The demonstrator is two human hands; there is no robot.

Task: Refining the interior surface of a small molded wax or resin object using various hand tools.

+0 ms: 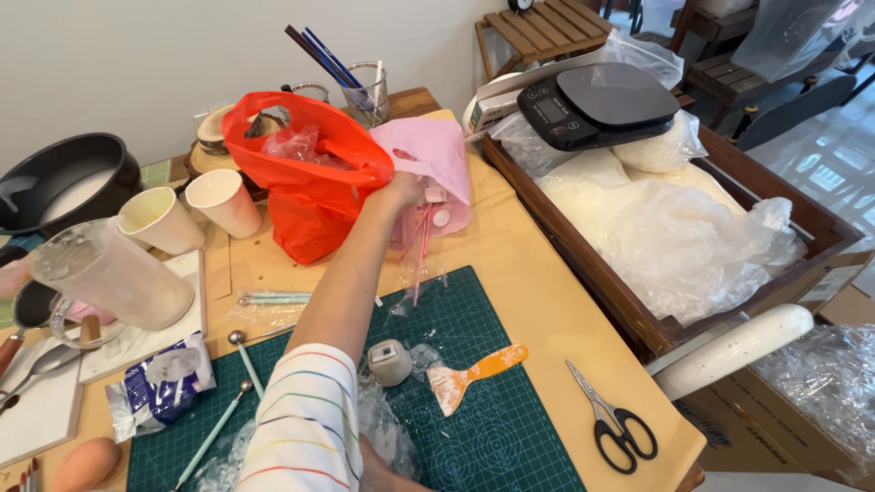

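My left hand (401, 191), on a striped-sleeved arm, reaches across the table and is closed on the rim of a red plastic bag (305, 205), where that bag meets a pink plastic bag (437, 159). Thin pink sticks hang below the pink bag. Only a small part of my right hand (378, 469) shows at the bottom edge. It lies on crumpled clear plastic on the green cutting mat (510, 428), and its fingers are hidden. A small grey-white roll (390, 362) and an orange-handled scraper (474, 374) lie on the mat close by.
Scissors (615, 424) lie right of the mat. A wooden tray (583, 264) holds white bagged lumps and a black scale (597, 105). Left stand two paper cups (159, 219), a clear jug (109, 273) and a black pan (64, 178). A white rolling pin (734, 346) overhangs the edge.
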